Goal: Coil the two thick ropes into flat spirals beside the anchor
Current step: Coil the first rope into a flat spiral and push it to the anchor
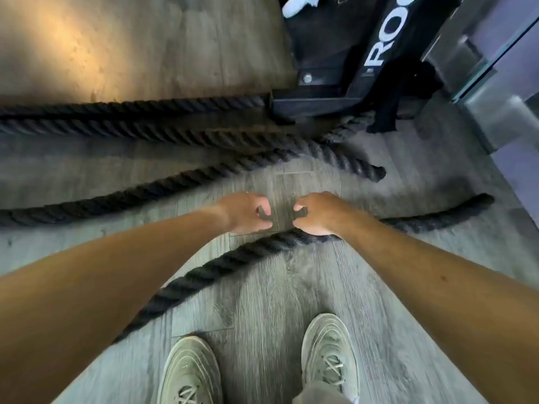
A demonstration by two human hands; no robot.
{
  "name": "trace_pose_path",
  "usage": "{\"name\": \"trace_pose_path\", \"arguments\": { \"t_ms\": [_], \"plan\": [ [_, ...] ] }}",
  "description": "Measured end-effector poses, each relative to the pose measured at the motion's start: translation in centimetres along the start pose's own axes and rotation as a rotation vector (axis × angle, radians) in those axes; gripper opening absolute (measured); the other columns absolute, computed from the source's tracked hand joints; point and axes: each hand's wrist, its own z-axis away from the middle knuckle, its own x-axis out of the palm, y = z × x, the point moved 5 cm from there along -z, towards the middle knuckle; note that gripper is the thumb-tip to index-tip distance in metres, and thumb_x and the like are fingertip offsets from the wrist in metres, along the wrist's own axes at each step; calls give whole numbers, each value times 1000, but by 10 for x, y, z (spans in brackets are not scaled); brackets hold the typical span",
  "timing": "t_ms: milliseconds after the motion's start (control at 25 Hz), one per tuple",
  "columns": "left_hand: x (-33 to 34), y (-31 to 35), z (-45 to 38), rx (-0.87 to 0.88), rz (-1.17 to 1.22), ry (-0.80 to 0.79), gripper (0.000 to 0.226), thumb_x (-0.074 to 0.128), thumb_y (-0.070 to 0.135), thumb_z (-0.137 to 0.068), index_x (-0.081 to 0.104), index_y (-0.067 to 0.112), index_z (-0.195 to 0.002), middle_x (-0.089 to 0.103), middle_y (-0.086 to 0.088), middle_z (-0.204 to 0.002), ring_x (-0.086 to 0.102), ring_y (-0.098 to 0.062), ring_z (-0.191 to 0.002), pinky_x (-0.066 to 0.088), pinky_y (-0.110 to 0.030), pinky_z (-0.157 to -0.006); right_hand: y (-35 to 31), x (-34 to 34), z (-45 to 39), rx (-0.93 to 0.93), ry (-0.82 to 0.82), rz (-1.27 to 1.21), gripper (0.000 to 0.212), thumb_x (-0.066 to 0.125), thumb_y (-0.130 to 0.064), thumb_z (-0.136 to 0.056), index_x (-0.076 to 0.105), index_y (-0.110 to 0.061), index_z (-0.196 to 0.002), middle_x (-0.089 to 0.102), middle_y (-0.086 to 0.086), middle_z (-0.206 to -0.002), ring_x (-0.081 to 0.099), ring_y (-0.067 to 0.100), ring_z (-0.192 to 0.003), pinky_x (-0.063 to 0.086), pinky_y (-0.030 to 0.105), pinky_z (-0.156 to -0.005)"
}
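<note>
Reaching over open floor point(262, 287), both hands point(245, 212) above nearest rope point(221, 265).

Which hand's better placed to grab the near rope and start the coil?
Right, probably. The right hand hangs directly over the near rope, seemingly touching it, fingers curled. The left hand hovers over bare floor beyond it.

I stand on a grey wood-look plank floor point(262, 287). Up and to my left a warm patch of light point(64, 36) falls across the boards, turning them yellowish. Ahead on my right rises a black steel rack post point(388, 39) with white lettering, its base plate point(315, 80) fixed by a bolt point(307, 78). At the far right runs a glass panel point(507, 53) in a metal frame.
</note>
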Motion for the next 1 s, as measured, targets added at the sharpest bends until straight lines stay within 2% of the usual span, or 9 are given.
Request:
{"name": "trace_pose_path", "arguments": {
  "t_ms": [80,200,360,480,600,680,800,920,1000],
  "plan": [
    [27,0,-19,30,29,-38,49,63,58,-89,60,29,-128,63,6,-118,59,-16,-110,48,-34,-95,4,29,-22,32,-18,-8,46,58,-34,-92,57,-31,-138,54,1,-143,55,27,-123,44,32,-84],
    [71,1,-26,68,-39,-14,69,64,71,-73,58,25,-124,65,6,-110,63,-19,-100,53,-38,-87,4,61,-33,79,67,14,37,60,-41,-88,66,-28,-123,57,3,-132,49,32,-125,47,43,-95],
    [83,-3,-11,104,-201,100,50,63,48,-89,53,21,-130,65,-4,-112,65,-27,-101,53,-41,-86,0,79,-20,132,83,-121,39,62,-39,-87,64,-29,-124,42,6,-134,28,35,-134,41,54,-103],
    [89,-16,12,111,-222,64,45,65,46,-87,56,26,-126,66,-1,-109,64,-24,-100,49,-34,-82,-7,94,-9,19,50,-148,36,66,-38,-85,65,-32,-121,44,0,-118,38,29,-124,44,47,-99],
    [101,-55,47,-1,-212,-22,61,75,54,-74,51,35,-127,67,4,-105,65,-23,-98,46,-32,-75,-21,107,-5,-110,43,-425,10,67,-34,-89,72,-28,-94,56,-11,-93,54,16,-100,43,30,-79],
    [98,-99,71,-104,-209,-87,65,78,55,-71,47,37,-126,63,9,-97,63,-20,-92,42,-30,-70,-21,105,-16,-85,113,-563,10,67,-32,-90,69,-27,-82,64,-11,-87,63,16,-88,43,27,-70],
    [83,-184,117,-370,-330,-282,78,80,53,-70,44,38,-138,65,8,-113,62,-19,-103,50,-32,-83,1,87,-29,42,305,-406,9,68,-35,-86,69,-26,-88,63,-2,-107,58,24,-105,46,37,-86],
    [76,-243,153,-603,-633,-669,93,82,56,-61,44,38,-144,63,13,-124,61,-14,-113,49,-29,-99,43,72,-26,418,380,-116,55,69,-62,-77,58,-27,-118,38,12,-139,32,37,-131,30,54,-105],
    [81,-232,142,-571,-588,-712,88,81,62,-63,49,38,-141,65,12,-123,61,-14,-112,47,-28,-97,51,73,-17,617,405,-239,87,67,-74,-71,40,-24,-137,26,17,-147,26,41,-135,31,58,-106]
  ]
}}
